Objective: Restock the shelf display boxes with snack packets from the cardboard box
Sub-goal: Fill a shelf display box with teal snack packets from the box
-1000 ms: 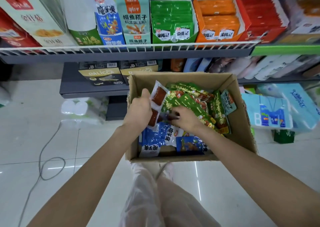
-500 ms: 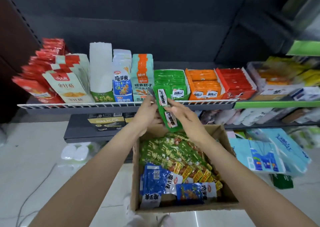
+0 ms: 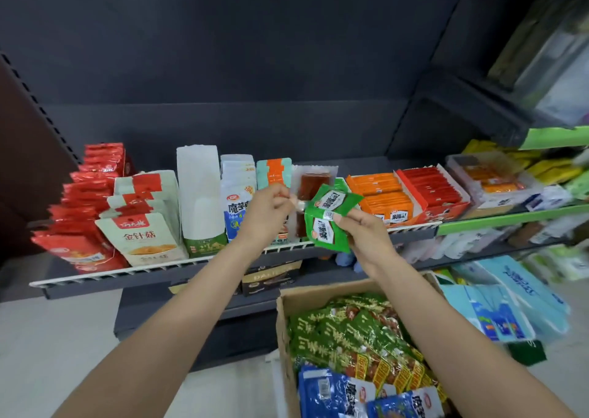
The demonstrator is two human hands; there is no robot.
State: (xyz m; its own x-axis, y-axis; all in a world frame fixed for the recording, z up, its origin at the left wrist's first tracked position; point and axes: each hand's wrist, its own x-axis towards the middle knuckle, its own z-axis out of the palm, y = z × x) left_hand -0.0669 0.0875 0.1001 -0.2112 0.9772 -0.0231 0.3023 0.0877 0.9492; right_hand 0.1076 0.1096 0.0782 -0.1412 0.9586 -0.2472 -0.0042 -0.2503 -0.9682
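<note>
My left hand [image 3: 271, 208] pinches a clear strip of packets with dark red filling [image 3: 310, 185], held upright in front of the shelf. Beside it, my right hand [image 3: 363, 231] grips a strip of small green snack packets [image 3: 328, 216] that hangs folded in front of the shelf rail. The green display box behind them is mostly hidden; an orange display box [image 3: 382, 199] and a red display box [image 3: 430, 191] stand just right of it. The cardboard box [image 3: 282, 338] sits below at lower right, full of green and blue packets [image 3: 350, 341].
The shelf has a white wire rail [image 3: 127, 272] along its front. Red pouches [image 3: 83, 213], white pouches [image 3: 143, 226] and tall bags [image 3: 197, 194] fill its left part. Pale blue packs [image 3: 503, 306] lie on the floor to the right. A lower shelf holds dark boxes [image 3: 271, 279].
Both hands came up out of the cardboard box to the shelf front. The left hand has lifted the red-filled strip up beside the green strip. The view tilted upward.
</note>
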